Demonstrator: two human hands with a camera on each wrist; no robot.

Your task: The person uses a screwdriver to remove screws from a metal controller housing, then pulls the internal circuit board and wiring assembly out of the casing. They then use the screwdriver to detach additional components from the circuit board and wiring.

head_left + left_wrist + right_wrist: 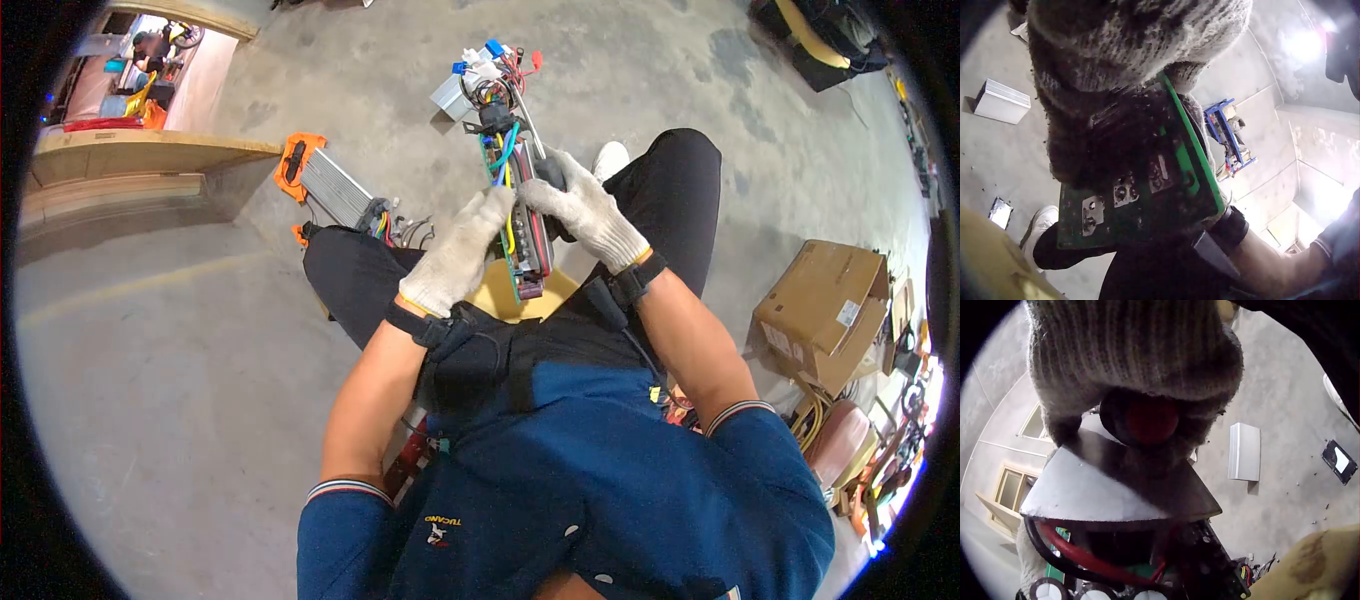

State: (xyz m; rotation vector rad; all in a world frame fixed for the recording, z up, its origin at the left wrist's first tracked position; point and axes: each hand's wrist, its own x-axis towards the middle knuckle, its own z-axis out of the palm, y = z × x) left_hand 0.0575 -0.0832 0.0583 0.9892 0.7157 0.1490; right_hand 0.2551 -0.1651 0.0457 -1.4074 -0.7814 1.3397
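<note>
Between the two gloved hands, above the lap, is a long green circuit board (1141,222) with capacitors, a metal plate (1091,490) and coloured wires. My left hand (455,250) grips its left side, fingers wrapped behind the board in the left wrist view. On the other side, my right hand (590,215) holds a screwdriver (526,118) against the assembly, its thumb toward the plate. The shaft points away from the body; the dark handle with a red end (1152,422) shows in the right wrist view. Wires with blue, white and red connectors (490,65) stick out at the far end.
A finned metal case (340,188) with an orange end lies left of the knees. Beyond the connectors sits a silver metal box (1245,452) on the concrete floor. At right stands a cardboard box (815,300); a wooden ledge (150,147) runs along the left.
</note>
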